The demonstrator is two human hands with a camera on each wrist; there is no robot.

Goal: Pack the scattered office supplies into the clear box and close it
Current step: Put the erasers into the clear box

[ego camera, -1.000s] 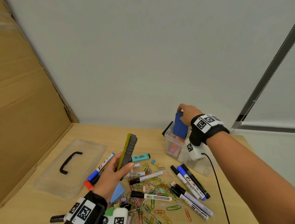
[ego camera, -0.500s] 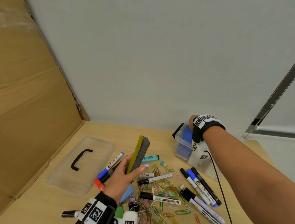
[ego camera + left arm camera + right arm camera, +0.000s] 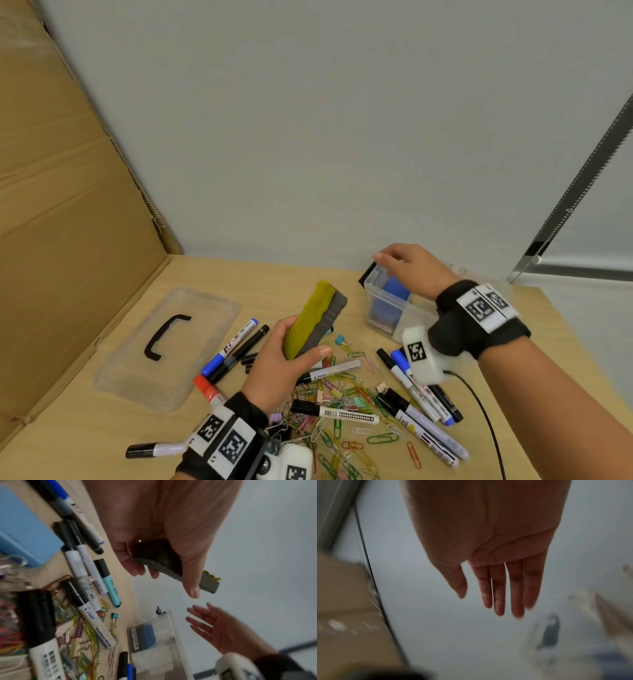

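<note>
Markers (image 3: 337, 414) and paper clips (image 3: 346, 387) scattered on near table (image 3: 260, 274). Left hand (image 3: 277, 363) grips yellow-grey eraser (image 3: 313, 318) above them. Farther right, clear box (image 3: 383, 308) holds blue eraser (image 3: 394, 291); right hand (image 3: 411, 267) above it, fingers straight, empty. Lid (image 3: 171, 342) lies left.

Left hand (image 3: 274, 363) gripping; right hand (image 3: 411, 270) seemingly flat.
</note>
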